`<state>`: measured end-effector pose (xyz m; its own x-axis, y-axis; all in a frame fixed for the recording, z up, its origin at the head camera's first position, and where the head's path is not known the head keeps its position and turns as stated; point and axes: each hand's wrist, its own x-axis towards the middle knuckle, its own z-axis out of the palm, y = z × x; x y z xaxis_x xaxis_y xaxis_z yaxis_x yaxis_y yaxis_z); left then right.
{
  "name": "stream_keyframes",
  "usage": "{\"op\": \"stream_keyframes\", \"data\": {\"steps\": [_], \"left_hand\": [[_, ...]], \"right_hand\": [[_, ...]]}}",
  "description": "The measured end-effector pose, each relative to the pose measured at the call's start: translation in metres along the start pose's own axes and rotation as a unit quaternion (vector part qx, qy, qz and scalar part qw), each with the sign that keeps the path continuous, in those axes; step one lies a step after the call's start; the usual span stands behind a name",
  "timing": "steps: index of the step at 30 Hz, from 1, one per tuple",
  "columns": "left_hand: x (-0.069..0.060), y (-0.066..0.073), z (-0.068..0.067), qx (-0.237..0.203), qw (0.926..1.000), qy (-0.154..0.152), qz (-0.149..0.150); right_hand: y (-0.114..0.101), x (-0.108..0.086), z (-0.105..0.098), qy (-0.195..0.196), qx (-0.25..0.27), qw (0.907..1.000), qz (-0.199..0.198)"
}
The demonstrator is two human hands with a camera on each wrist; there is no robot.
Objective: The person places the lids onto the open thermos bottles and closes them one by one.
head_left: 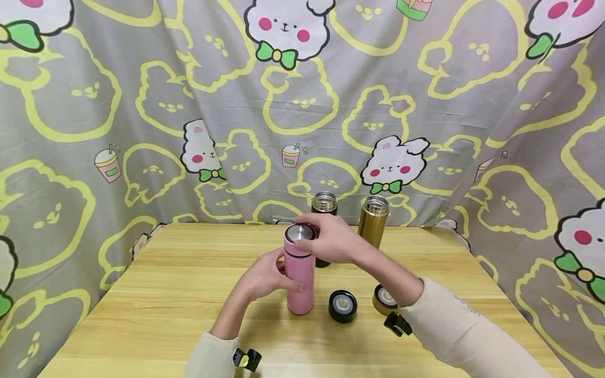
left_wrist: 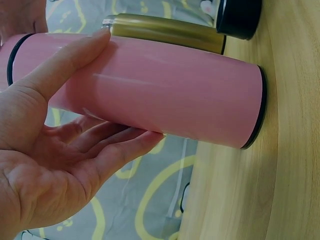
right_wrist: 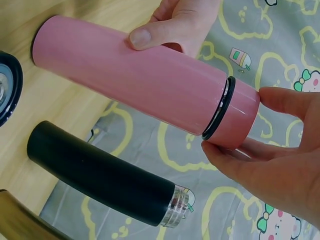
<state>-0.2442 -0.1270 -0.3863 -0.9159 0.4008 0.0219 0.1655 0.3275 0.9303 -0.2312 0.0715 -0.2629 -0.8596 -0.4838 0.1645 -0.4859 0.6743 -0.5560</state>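
Observation:
A pink thermos bottle point(head_left: 300, 286) stands upright on the wooden table. My left hand point(head_left: 268, 275) grips its body from the left, thumb on the near side and fingers behind, as the left wrist view also shows. My right hand point(head_left: 333, 239) pinches the rim of the pink lid point(right_wrist: 240, 117) from above. A thin bright gap shows beside the black ring below the lid in the right wrist view. Behind the pink bottle, partly hidden, stands a black thermos bottle point(right_wrist: 100, 172) with its steel mouth uncovered. A gold thermos bottle point(head_left: 373, 223), also lidless, stands to its right.
On the table point(head_left: 189, 294) right of the pink bottle lies a black lid point(head_left: 343, 306), inner side up. A gold lid point(head_left: 385, 298) lies further right, partly covered by my right forearm. A patterned curtain point(head_left: 302, 105) hangs behind the table.

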Motion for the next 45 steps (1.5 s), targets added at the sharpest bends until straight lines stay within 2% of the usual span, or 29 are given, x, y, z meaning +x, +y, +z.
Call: {"op": "stream_keyframes", "data": {"steps": [9, 15, 23, 31, 37, 45], "left_hand": [[-0.002, 0.000, 0.000, 0.001, 1.0000, 0.002, -0.009], [-0.001, 0.000, -0.001, 0.001, 0.9999, 0.000, -0.011], [0.000, 0.001, -0.001, 0.001, 1.0000, 0.000, -0.007], [0.000, -0.001, -0.001, 0.005, 1.0000, 0.000, -0.007], [0.000, -0.001, -0.001, 0.000, 1.0000, -0.002, -0.005], [-0.001, 0.001, -0.001, 0.002, 1.0000, -0.003, -0.004]], "right_hand": [[0.001, 0.003, 0.006, 0.046, 0.019, 0.9987, 0.011], [0.002, 0.004, 0.007, 0.059, 0.005, 0.9982, 0.011], [-0.001, 0.003, 0.004, 0.048, -0.015, 0.9986, 0.016], [-0.003, -0.001, -0.004, 0.008, 0.029, 0.9994, 0.017], [-0.003, -0.001, -0.004, -0.019, 0.025, 0.9995, 0.009], [-0.003, -0.001, -0.004, -0.011, 0.014, 0.9998, 0.003]]}}
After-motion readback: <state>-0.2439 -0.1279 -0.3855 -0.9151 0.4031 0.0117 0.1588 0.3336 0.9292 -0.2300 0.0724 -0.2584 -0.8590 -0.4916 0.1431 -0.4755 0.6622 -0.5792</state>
